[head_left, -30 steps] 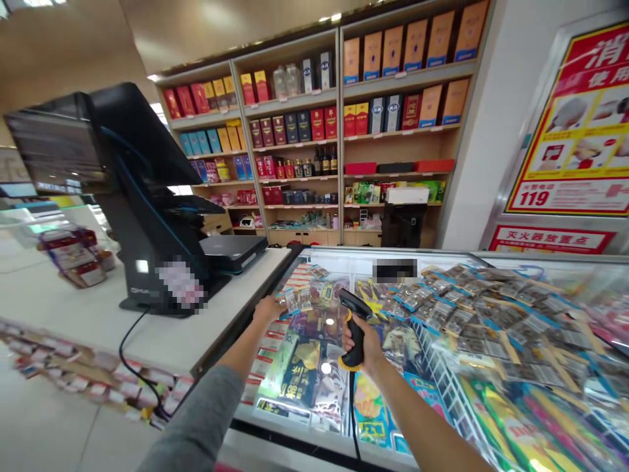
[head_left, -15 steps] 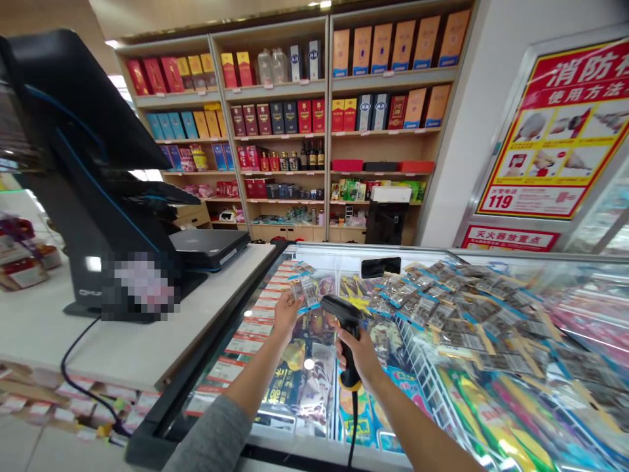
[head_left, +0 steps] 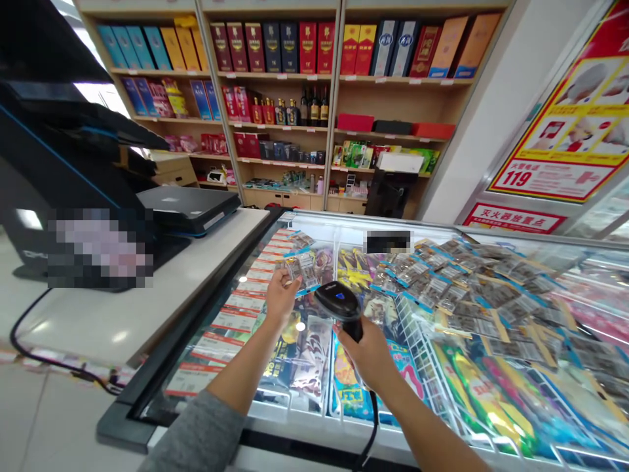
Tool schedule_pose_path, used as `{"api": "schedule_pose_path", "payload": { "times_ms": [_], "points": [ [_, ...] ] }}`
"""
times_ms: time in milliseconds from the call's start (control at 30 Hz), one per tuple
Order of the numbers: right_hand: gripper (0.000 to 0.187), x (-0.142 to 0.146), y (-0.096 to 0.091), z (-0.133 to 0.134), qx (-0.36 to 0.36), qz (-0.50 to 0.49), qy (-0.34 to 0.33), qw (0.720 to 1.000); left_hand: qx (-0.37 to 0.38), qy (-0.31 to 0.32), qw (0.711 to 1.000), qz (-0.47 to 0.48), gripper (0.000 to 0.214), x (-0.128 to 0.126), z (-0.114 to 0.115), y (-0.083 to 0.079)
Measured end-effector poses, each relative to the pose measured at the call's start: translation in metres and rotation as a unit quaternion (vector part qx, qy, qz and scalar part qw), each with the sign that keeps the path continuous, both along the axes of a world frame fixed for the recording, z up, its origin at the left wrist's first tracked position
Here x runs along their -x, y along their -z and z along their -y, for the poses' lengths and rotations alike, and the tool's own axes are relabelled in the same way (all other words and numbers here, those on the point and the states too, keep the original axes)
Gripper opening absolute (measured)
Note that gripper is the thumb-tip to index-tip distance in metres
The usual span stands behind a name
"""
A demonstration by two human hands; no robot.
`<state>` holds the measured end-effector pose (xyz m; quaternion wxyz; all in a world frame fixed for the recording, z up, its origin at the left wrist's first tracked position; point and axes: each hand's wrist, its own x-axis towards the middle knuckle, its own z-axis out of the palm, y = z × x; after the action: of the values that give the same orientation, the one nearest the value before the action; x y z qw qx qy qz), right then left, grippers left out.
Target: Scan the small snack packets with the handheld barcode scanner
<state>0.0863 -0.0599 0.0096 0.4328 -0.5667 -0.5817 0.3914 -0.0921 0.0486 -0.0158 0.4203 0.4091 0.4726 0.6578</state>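
Observation:
My left hand (head_left: 282, 292) pinches a small clear snack packet (head_left: 305, 269) with a blue edge over the glass-topped freezer. In my right hand (head_left: 368, 351) is a black barcode scanner (head_left: 339, 300), gripped by its handle, its head tilted toward the packet. A black cable hangs from the scanner over the freezer's front edge. Just behind the held packet, another packet (head_left: 297, 240) lies on the glass. A heap of similar packets (head_left: 472, 288) spreads over the glass to the right of my hands. The lower part of the scanner's handle is hidden by my fingers.
To the left, a white counter (head_left: 113, 328) carries a black register stand (head_left: 63, 190) and a flat black scale (head_left: 189, 203). A dark flat object (head_left: 386, 241) lies at the freezer's back edge. Shelves of boxes and bottles (head_left: 280, 124) line the wall. Wrapped goods sit beneath the glass.
The view has tipped downward and closer. My right hand has turned the scanner so its top, with a blue mark, now shows. My left hand still holds the packet.

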Motion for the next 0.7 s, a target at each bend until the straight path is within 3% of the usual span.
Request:
{"api": "schedule_pose_path", "payload": {
  "times_ms": [167, 267, 367, 467, 533, 600, 700],
  "points": [
    [0.026, 0.003, -0.005, 0.001, 0.027, -0.032, 0.001, 0.999, 0.000, 0.002, 1.000, -0.005, 0.043, 0.000, -0.002, 0.002],
    [0.032, 0.001, 0.001, -0.003, 0.060, -0.172, -0.013, 0.983, -0.004, 0.007, 1.000, -0.012, 0.044, 0.001, -0.002, 0.003],
    [0.040, -0.021, 0.009, -0.012, 0.096, -0.369, -0.051, 0.923, -0.004, 0.005, 0.999, -0.033, 0.049, 0.006, -0.004, 0.005],
    [0.046, -0.057, 0.015, -0.022, 0.108, -0.487, -0.061, 0.864, 0.023, 0.006, 0.998, -0.061, 0.055, 0.011, -0.007, 0.005],
    [0.045, -0.078, 0.017, -0.027, 0.076, -0.556, -0.024, 0.827, 0.034, 0.022, 0.995, -0.096, 0.055, 0.007, -0.009, 0.004],
    [0.044, -0.089, 0.017, -0.032, 0.034, -0.601, 0.022, 0.798, 0.033, 0.062, 0.990, -0.122, 0.050, -0.010, -0.009, 0.002],
    [0.041, -0.092, 0.013, -0.038, -0.020, -0.615, 0.080, 0.784, 0.016, 0.159, 0.979, -0.128, 0.040, -0.062, -0.009, 0.000]
  ]
}}
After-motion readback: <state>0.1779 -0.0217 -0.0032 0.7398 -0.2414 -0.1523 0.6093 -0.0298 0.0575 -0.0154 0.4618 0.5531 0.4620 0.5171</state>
